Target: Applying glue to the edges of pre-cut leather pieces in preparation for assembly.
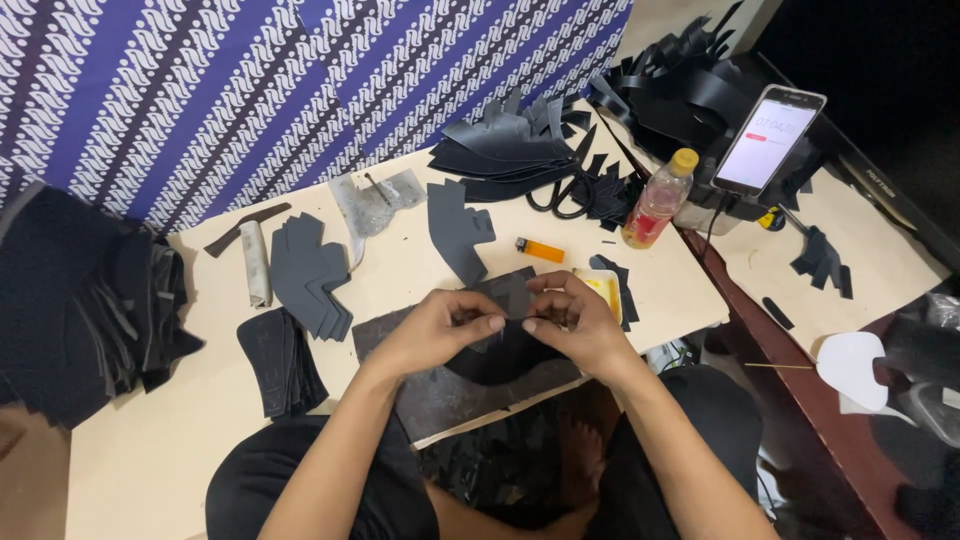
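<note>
Dark leather piece (510, 300) lies crosswise between my left hand (440, 330) and right hand (570, 320), both pinching it.

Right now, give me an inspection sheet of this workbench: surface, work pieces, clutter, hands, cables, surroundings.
Surface: pale table, a dark work mat at its near edge.
Job's things: dark cut piece pinched between both hands above the mat.
Clutter: stacks of grey cut pieces, black offcuts, scissors, orange lighter, bottle with yellow cap, hammer.
Hands: left hand and right hand both grip the piece.
Cables: nothing seen clearly.
Surroundings: blue patterned cloth behind, propped phone at right.
</note>
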